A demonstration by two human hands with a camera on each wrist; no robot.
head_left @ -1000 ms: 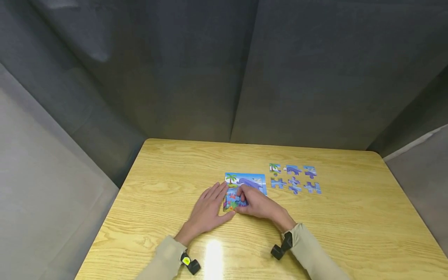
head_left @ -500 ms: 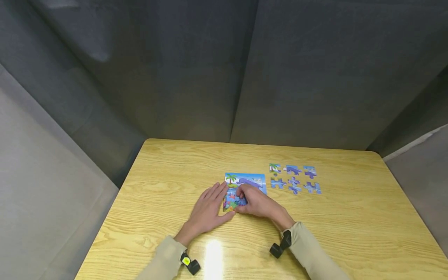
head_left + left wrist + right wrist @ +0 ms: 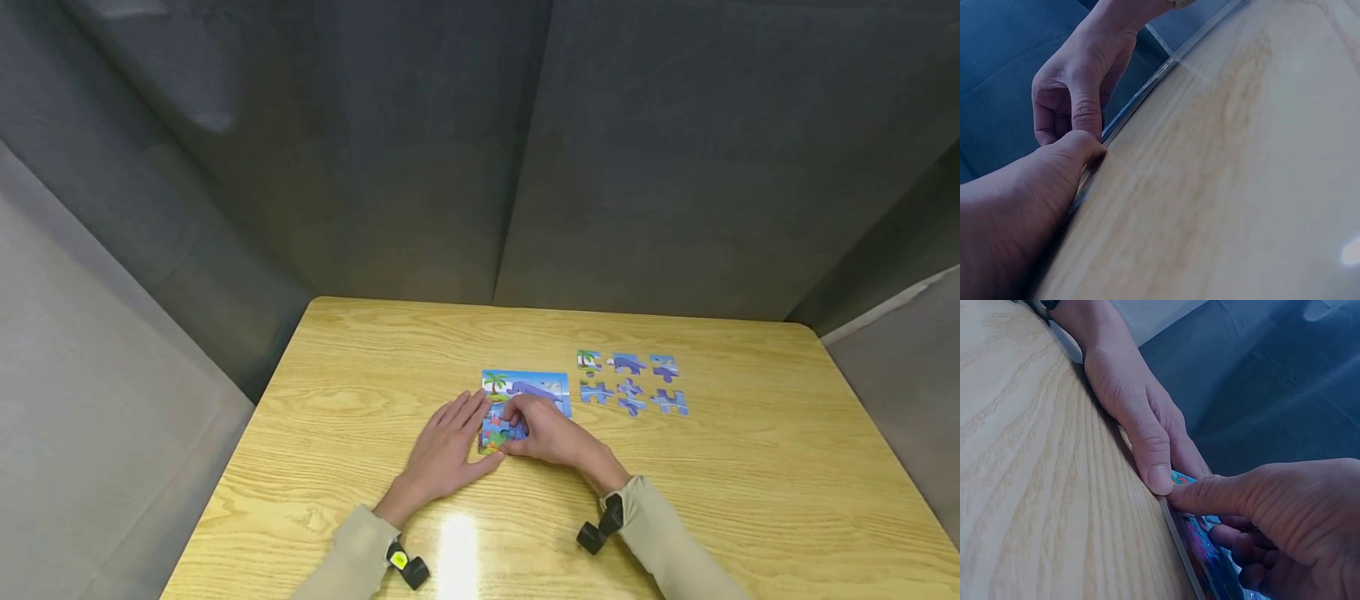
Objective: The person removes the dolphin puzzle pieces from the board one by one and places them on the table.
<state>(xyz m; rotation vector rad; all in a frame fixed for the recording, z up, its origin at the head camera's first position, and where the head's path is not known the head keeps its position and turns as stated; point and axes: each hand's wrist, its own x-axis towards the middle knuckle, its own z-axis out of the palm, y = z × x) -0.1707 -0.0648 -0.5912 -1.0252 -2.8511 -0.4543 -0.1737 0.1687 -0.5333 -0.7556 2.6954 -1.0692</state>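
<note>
A picture puzzle board (image 3: 564, 407) with a dolphin and palm tree lies on the table. My left hand (image 3: 448, 450) lies at its left side, fingers extended along the edge and thumb stretched to the front corner. My right hand (image 3: 551, 433) bends over the board's front part, pinching a jigsaw piece (image 3: 495, 433) with a crab and plants at the lower left. In the right wrist view, the left thumb (image 3: 1159, 479) presses at the board's edge (image 3: 1180, 540) against the right thumb (image 3: 1207, 492). The right hand covers part of the board.
Several loose jigsaw pieces (image 3: 632, 397) lie in two rows on the wooden table (image 3: 360, 367), right of the board. Dark grey fabric (image 3: 405, 167) hangs behind the table, with lighter panels (image 3: 82, 417) at the sides.
My right hand has shifted slightly left, and the pinched jigsaw piece has slid left and a little toward the front, into the board's lower-left corner. The left hand stays in place.
</note>
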